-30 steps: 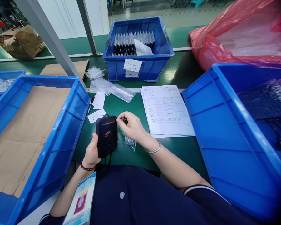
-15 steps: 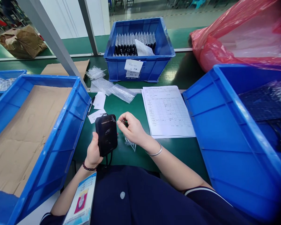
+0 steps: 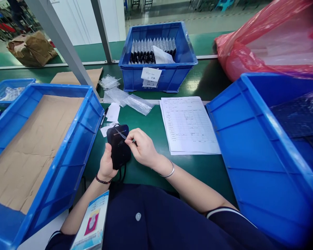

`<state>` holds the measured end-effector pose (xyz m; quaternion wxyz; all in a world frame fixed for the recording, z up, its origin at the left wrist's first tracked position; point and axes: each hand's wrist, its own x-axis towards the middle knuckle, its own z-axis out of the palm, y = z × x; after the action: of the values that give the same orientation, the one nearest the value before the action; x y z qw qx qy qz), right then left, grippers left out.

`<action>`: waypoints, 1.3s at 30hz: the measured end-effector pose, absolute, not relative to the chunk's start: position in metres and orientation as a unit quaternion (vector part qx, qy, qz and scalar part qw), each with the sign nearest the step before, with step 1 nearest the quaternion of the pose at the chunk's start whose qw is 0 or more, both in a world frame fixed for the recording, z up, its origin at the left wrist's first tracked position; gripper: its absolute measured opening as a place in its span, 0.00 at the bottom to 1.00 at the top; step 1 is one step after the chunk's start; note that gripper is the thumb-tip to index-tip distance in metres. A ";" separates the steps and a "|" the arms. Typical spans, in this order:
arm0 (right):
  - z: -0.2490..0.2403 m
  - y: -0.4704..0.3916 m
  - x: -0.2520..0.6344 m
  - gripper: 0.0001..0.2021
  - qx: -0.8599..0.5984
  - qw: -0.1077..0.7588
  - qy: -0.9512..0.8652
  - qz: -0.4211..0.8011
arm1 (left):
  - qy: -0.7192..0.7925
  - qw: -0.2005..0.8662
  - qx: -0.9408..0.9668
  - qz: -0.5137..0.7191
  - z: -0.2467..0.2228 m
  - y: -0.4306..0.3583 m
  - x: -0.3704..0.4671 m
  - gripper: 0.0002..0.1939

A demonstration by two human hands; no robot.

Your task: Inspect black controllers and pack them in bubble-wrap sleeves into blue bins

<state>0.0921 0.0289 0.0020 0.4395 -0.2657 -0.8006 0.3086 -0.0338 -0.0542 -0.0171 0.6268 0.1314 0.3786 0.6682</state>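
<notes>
My left hand [image 3: 107, 164] is wrapped round the side of a flat black device [image 3: 120, 149] with rounded corners and small printing near its top. A dark cord [image 3: 123, 174] hangs below the device. At the device's upper right, my right hand [image 3: 142, 147] is closed in a pinch. From its fingertips a thin, pale strip that looks like clear film [image 3: 121, 134] runs slantwise across the device's face. Whether the strip's far end is stuck down, I cannot tell. Small paper slips [image 3: 113, 113] and a pen [image 3: 103, 118] lie just beyond the device.
A blue crate [image 3: 65, 152] lined with cardboard stands left, another blue crate [image 3: 253, 146] right. Printed sheets [image 3: 189, 125] lie between. Behind are bubble-wrap pieces [image 3: 139, 103] and a blue bin [image 3: 156, 77] of wrapped items. A red plastic bag [image 3: 232, 55] fills the back right.
My right hand has moved left onto the device's upper right edge. A pale strip now shows across the device's face. The crumpled clear plastic below that hand is out of sight.
</notes>
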 end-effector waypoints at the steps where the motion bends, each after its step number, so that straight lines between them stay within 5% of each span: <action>1: 0.001 0.026 0.092 0.07 -0.257 0.446 -0.798 0.313 | 0.371 0.630 0.130 0.669 -0.017 -0.052 -0.035 0.25; 19: 0.009 -0.022 0.134 0.04 -0.178 0.498 -0.707 0.469 | 0.306 0.625 0.122 0.708 -0.003 -0.024 -0.071 0.38; 29: 0.059 0.002 0.161 0.09 -0.229 0.705 -0.529 0.413 | 0.363 0.595 0.148 0.702 0.003 -0.023 -0.064 0.33; 34: 0.064 0.017 0.148 0.06 -0.213 0.538 -0.679 0.452 | 0.438 0.571 0.170 0.673 -0.003 -0.020 -0.055 0.32; 39: 0.031 0.019 0.091 0.06 -0.280 0.447 -0.821 0.220 | 0.433 0.571 0.198 0.669 0.003 -0.020 -0.027 0.27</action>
<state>0.0914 0.0189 0.0310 0.4467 -0.2797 -0.8210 0.2196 -0.0269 -0.0198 0.0031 0.5706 0.1979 0.4333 0.6689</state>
